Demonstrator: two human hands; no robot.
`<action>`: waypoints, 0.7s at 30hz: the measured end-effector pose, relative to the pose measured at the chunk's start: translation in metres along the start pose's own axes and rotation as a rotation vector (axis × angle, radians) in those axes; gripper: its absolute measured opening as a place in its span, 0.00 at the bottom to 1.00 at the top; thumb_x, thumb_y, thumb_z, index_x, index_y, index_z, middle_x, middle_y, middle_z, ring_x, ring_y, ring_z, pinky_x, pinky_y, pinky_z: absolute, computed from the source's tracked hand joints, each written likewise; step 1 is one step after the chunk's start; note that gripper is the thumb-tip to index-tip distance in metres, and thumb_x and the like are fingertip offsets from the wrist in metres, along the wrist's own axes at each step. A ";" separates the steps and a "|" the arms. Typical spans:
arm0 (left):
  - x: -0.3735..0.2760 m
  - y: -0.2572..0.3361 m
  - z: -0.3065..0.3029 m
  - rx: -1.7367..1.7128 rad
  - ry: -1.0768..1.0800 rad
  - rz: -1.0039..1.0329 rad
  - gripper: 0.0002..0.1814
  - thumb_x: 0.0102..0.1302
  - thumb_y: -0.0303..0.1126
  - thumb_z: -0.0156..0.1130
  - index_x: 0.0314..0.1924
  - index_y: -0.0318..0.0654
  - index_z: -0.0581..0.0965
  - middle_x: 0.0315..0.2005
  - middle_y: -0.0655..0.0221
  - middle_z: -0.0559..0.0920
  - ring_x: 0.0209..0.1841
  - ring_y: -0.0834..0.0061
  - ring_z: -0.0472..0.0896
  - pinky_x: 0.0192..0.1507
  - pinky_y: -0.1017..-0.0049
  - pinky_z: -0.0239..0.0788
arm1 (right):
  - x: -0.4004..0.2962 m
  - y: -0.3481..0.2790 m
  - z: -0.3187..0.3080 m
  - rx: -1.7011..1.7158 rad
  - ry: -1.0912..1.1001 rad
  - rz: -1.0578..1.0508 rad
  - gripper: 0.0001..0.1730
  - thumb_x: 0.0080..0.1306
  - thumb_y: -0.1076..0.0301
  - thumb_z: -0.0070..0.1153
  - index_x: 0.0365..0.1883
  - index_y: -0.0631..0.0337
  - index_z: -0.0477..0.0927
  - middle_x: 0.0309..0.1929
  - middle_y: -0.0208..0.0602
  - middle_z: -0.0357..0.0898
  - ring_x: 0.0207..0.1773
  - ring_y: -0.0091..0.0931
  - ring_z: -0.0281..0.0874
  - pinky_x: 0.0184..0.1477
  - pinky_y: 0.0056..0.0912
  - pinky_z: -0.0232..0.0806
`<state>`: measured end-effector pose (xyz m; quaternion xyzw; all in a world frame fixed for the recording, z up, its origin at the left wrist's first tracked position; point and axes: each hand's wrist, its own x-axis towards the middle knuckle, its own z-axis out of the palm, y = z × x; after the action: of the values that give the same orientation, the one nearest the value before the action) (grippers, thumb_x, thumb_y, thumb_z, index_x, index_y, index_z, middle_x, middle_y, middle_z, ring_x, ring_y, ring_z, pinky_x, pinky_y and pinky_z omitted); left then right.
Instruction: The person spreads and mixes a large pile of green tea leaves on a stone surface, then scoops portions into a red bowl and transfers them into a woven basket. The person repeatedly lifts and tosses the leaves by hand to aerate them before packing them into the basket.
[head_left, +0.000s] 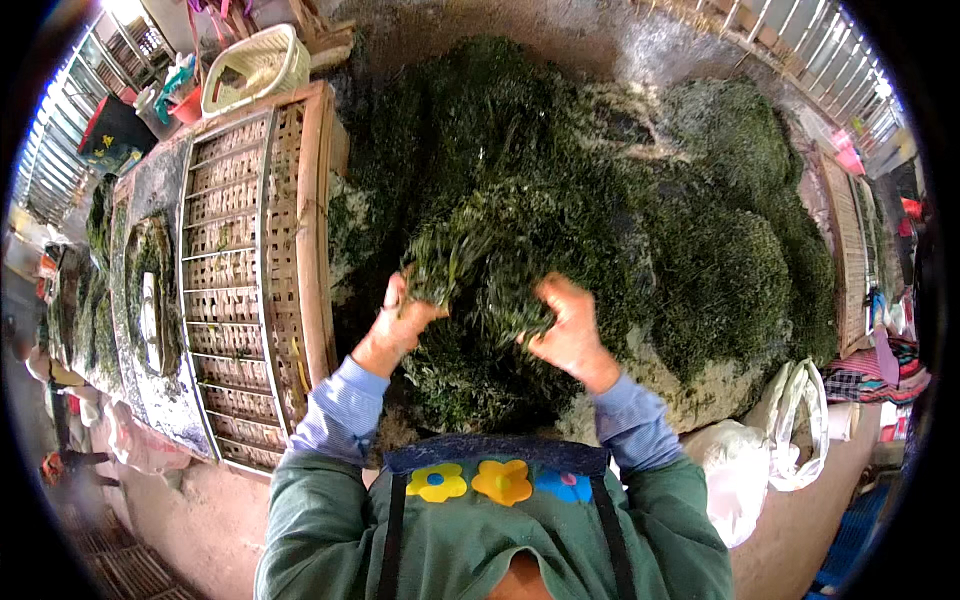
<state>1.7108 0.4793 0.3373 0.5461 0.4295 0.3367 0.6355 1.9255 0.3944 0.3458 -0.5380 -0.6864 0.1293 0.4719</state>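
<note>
A broad heap of dark green leaves (465, 135), which look like tea leaves, lies spread before me. My left hand (405, 315) grips a loose tuft of them, blurred by motion. Across from it, my right hand (566, 326) has its thumb and fingers curled about another tuft. Both tufts are held above the near part of the heap, and strands trail between the two hands. Leaves hide several of my fingertips. On the right a larger mound (712, 270) of the same leaves rises from the pale work surface (690, 390).
To the left lies a woven bamboo tray (281, 195) in a wooden frame, with a metal rack (225, 289) over it. A cream plastic basket (259, 71) stands behind it. White plastic bags (731, 472) sit at the near right. Metal bars (810, 45) line the far right.
</note>
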 end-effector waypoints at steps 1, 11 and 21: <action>0.000 0.010 -0.007 -0.153 0.018 -0.035 0.30 0.51 0.26 0.66 0.57 0.40 0.69 0.49 0.71 0.78 0.53 0.75 0.72 0.58 0.68 0.61 | 0.021 -0.006 -0.009 -0.017 0.006 -0.041 0.18 0.44 0.63 0.70 0.30 0.59 0.77 0.30 0.33 0.76 0.26 0.24 0.74 0.30 0.36 0.72; 0.087 0.094 -0.062 1.203 -0.942 0.077 0.38 0.46 0.50 0.72 0.53 0.33 0.74 0.52 0.57 0.76 0.56 0.64 0.72 0.57 0.68 0.64 | 0.155 0.048 -0.114 -0.086 -0.848 0.546 0.42 0.45 0.52 0.71 0.58 0.56 0.70 0.54 0.43 0.74 0.50 0.34 0.76 0.57 0.35 0.65; 0.212 -0.032 -0.013 1.065 -0.380 -0.131 0.42 0.53 0.46 0.65 0.64 0.34 0.61 0.64 0.47 0.58 0.64 0.56 0.62 0.64 0.69 0.56 | 0.125 0.195 0.018 -0.126 -0.620 0.710 0.31 0.61 0.75 0.49 0.64 0.60 0.61 0.68 0.47 0.53 0.70 0.37 0.52 0.67 0.34 0.52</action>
<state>1.7828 0.6689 0.2677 0.8144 0.4511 -0.0710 0.3581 2.0340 0.5837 0.2666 -0.7028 -0.5753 0.3952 0.1377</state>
